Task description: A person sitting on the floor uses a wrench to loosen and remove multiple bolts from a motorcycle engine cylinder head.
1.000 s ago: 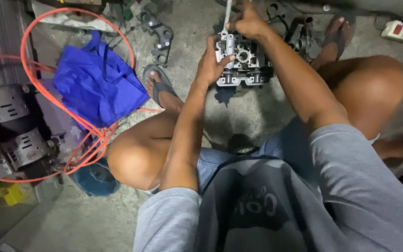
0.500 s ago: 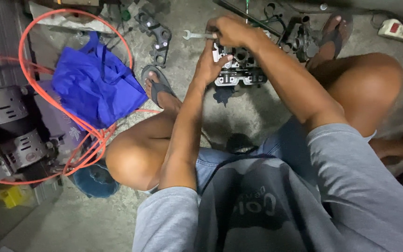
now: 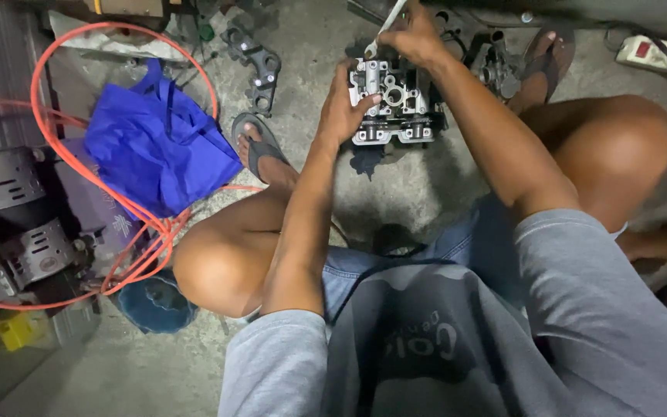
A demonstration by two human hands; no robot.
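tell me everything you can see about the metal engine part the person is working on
The grey cast-metal engine part looks like a cylinder head: blocky, pale silver with dark grimy recesses, a round bore near its middle and small bolts and ribs along its edges. It sits on the concrete floor between the person's feet, open face up. The left hand grips its left side, thumb on top. The right hand is at its top edge, holding a slim silver metal tool.
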